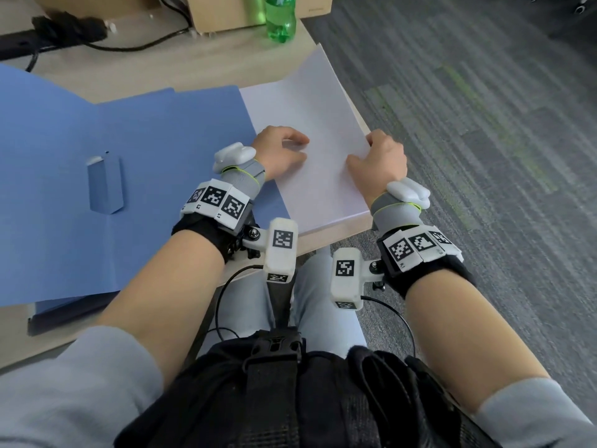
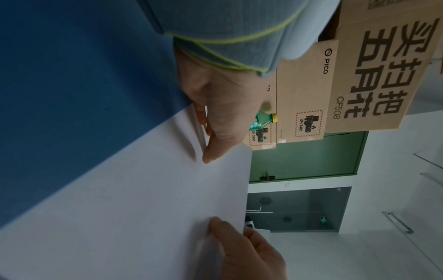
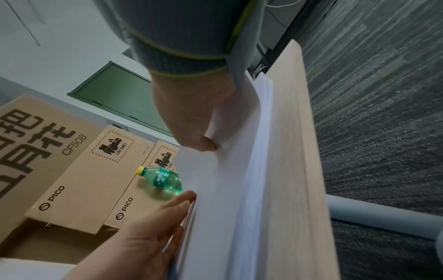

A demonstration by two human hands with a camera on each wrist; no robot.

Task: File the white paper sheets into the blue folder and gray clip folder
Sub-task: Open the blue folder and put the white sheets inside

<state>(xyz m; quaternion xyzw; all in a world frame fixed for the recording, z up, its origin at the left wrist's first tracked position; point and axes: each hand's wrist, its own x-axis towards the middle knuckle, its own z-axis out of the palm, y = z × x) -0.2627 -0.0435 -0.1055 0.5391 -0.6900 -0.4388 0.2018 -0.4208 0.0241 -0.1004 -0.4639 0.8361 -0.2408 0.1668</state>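
Observation:
The blue folder (image 1: 145, 156) lies open across the table, with a small blue pocket (image 1: 105, 185) on its inner face. A dark grey folder edge (image 1: 48, 324) shows under its near left corner. To the right a thick stack of white paper sheets (image 1: 307, 101) lies at the table's right edge. My left hand (image 1: 281, 150) rests on the stack's left part, fingers flat on the paper (image 3: 153, 231). My right hand (image 1: 379, 160) pinches the stack's right edge, thumb on top (image 3: 206, 145), and a few top sheets (image 3: 223, 208) bow up from the pile.
A green bottle (image 1: 280, 17) and cardboard boxes (image 1: 226, 11) stand at the back of the table, with black cables (image 1: 97, 43) at the far left. The table's right edge (image 1: 336, 234) drops to grey carpet (image 1: 484, 124). My lap is below the near edge.

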